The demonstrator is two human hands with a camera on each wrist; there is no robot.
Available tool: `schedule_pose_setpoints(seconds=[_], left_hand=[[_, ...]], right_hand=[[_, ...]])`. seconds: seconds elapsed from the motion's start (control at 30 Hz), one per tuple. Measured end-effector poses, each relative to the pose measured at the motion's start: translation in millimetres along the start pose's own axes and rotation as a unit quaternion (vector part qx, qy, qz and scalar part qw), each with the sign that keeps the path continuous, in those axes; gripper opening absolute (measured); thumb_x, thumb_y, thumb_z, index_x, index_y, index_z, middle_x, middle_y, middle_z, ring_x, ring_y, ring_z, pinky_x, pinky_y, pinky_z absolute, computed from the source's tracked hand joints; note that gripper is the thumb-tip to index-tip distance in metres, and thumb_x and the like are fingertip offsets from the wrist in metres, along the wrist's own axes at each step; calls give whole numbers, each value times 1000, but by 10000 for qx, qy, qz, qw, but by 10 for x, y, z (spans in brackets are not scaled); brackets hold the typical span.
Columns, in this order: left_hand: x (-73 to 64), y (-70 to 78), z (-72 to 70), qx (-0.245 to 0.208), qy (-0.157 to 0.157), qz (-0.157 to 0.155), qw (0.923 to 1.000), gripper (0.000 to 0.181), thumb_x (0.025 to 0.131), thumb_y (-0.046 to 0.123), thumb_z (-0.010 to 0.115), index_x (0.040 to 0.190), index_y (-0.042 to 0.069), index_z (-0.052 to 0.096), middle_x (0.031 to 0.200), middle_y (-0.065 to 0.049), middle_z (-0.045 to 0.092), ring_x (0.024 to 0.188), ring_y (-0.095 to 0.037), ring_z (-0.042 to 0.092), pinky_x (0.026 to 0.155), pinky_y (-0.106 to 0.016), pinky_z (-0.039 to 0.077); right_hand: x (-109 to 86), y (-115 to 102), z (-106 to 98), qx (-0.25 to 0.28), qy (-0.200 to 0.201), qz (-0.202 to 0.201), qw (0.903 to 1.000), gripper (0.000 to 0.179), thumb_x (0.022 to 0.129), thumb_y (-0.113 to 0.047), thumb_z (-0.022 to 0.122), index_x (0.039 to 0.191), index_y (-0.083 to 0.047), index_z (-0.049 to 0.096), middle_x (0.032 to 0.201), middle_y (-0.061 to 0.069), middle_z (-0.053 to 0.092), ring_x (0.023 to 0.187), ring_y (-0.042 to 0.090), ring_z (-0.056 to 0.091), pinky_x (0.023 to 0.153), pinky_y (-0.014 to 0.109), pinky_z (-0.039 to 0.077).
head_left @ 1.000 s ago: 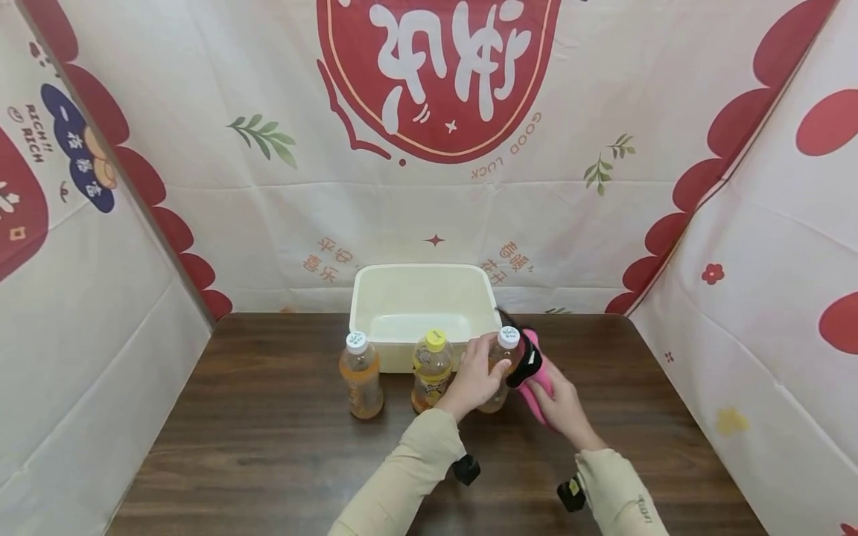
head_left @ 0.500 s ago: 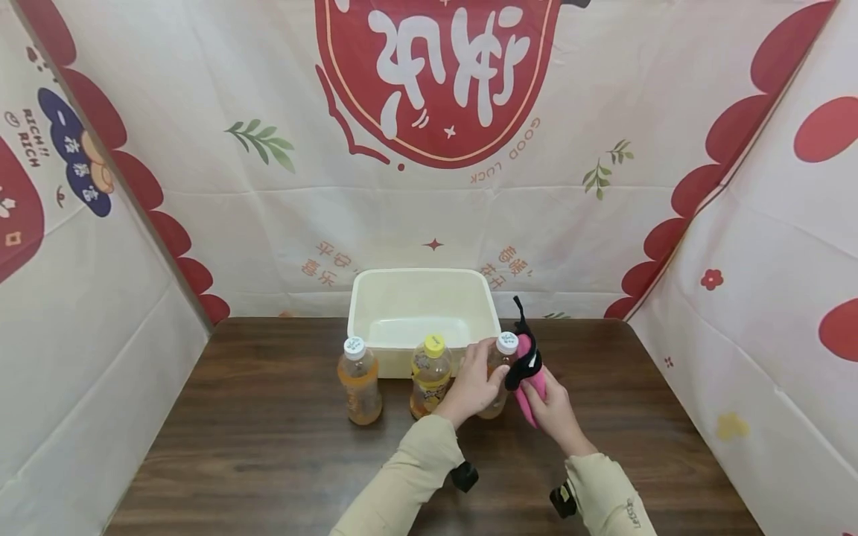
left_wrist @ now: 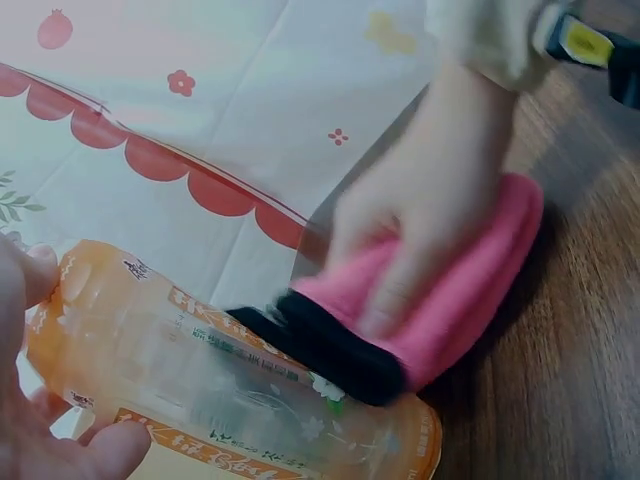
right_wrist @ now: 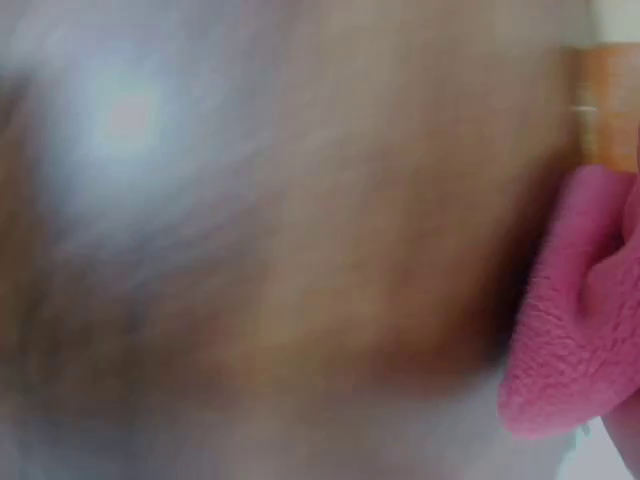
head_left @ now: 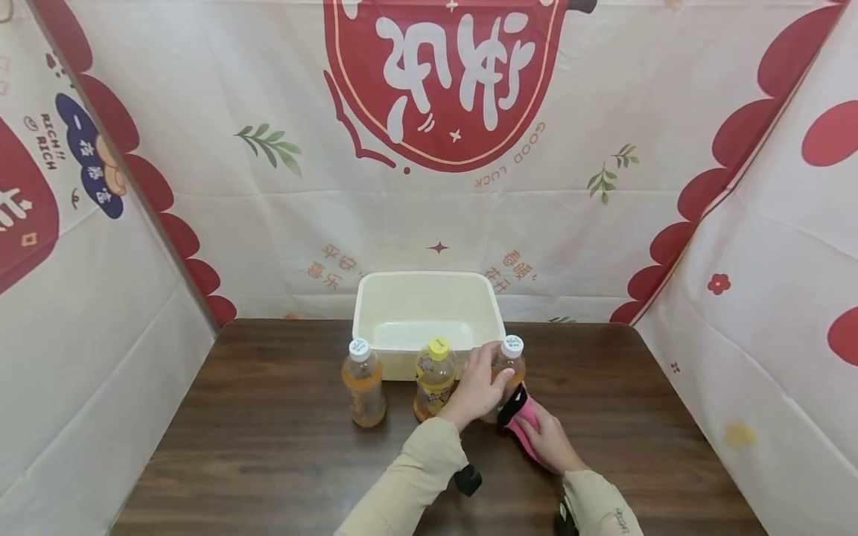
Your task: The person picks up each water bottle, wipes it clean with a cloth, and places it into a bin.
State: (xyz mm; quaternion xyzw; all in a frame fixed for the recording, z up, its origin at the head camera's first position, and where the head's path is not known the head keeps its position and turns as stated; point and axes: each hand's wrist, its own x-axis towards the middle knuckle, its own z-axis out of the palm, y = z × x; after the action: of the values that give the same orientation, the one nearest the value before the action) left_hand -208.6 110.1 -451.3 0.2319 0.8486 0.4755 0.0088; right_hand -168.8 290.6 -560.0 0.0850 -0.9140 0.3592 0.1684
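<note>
In the head view my left hand [head_left: 477, 388] grips the upper part of an upright clear bottle [head_left: 515, 365] with a white cap and orange label. Fingers and thumb sit on opposite sides of its shoulder in the left wrist view. My right hand [head_left: 551, 441] holds a fuzzy pink cloth [left_wrist: 470, 300] with a black band [left_wrist: 345, 350], folded between thumb and fingers. The black band overlaps the lower side of the bottle in the left wrist view. The right wrist view is mostly blurred, with the plush pink fabric [right_wrist: 575, 330] at its right edge.
A yellow-capped bottle [head_left: 434, 380] stands just left of my left hand, and a white-capped bottle [head_left: 364, 391] farther left. Behind them is a cream plastic bin [head_left: 395, 365], at the back of the brown wooden table [head_left: 281, 447]. Printed cloth walls [head_left: 201, 134] enclose it.
My right hand has moved down and toward me along the bottle with the pink cloth, whose black band has gone from near the cap to low on the bottle. My left hand keeps its grip.
</note>
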Motion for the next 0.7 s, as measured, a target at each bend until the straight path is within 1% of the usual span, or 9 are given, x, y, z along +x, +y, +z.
schedule_pose_setpoints(seconds=[0.07, 0.13, 0.2, 0.27, 0.33, 0.37, 0.43, 0.6, 0.7], left_hand=[[4, -2, 2, -48, -8, 27, 10000, 46, 94, 28, 48, 135, 13, 32, 126, -12, 39, 113, -25, 40, 94, -40, 37], [9, -5, 1, -108, -7, 62, 9999, 46, 94, 28, 48, 134, 12, 32, 126, -12, 40, 114, -25, 40, 95, -40, 37], [4, -10, 1, -59, 110, 220, 9997, 43, 94, 26, 47, 133, 11, 34, 123, -13, 40, 111, -26, 41, 93, -40, 38], [20, -6, -13, -90, 135, 165, 9997, 42, 94, 22, 47, 133, 11, 34, 124, -14, 40, 113, -27, 41, 94, -41, 37], [30, 5, -24, -65, 114, 55, 9999, 43, 93, 18, 47, 133, 11, 35, 125, -13, 39, 115, -26, 40, 96, -41, 36], [33, 10, -26, -58, 99, -9, 9999, 44, 92, 17, 48, 133, 11, 35, 125, -13, 39, 116, -26, 39, 97, -41, 36], [33, 17, -23, -105, -20, -230, 9997, 47, 90, 14, 50, 134, 11, 34, 128, -12, 38, 120, -25, 37, 100, -42, 34], [13, 9, 6, 53, 45, -174, 9998, 47, 90, 15, 50, 134, 10, 33, 126, -13, 39, 117, -24, 39, 98, -40, 36], [14, 5, 16, 90, 70, -99, 9999, 46, 92, 19, 50, 134, 10, 33, 126, -13, 40, 115, -25, 40, 97, -39, 36]], right_hand=[[65, -154, -139, 245, 60, 323, 9992, 33, 85, -9, 63, 115, 2, 57, 106, 22, 63, 97, 32, 58, 81, 45, 47], [159, -328, -302, 420, 293, 470, 9976, 32, 86, -10, 61, 115, 2, 57, 101, 22, 64, 92, 29, 60, 78, 37, 48], [281, -506, -457, 560, 518, 248, 9968, 33, 86, -7, 60, 116, 4, 56, 103, 24, 63, 93, 25, 59, 79, 26, 46], [416, -649, -577, 505, 615, -93, 9968, 33, 85, -6, 61, 117, 3, 57, 107, 22, 62, 95, 17, 58, 79, 14, 42], [511, -736, -643, 417, 577, -368, 9968, 33, 85, -6, 61, 116, 2, 58, 111, 19, 61, 96, 12, 56, 79, 7, 37], [538, -765, -658, 383, 494, -477, 9969, 34, 85, -6, 62, 117, 2, 57, 113, 18, 60, 97, 10, 56, 80, 7, 37], [556, -779, -653, 353, 393, -496, 9974, 33, 85, -7, 62, 116, 1, 57, 110, 17, 62, 93, 8, 56, 79, 6, 37], [491, -716, -569, 514, 407, -346, 9972, 34, 85, -4, 61, 117, 3, 54, 102, 18, 64, 88, 4, 55, 75, 8, 40], [412, -620, -484, 620, 594, -274, 9959, 29, 84, 0, 60, 112, 6, 56, 95, 20, 65, 83, 3, 55, 71, 15, 45]])
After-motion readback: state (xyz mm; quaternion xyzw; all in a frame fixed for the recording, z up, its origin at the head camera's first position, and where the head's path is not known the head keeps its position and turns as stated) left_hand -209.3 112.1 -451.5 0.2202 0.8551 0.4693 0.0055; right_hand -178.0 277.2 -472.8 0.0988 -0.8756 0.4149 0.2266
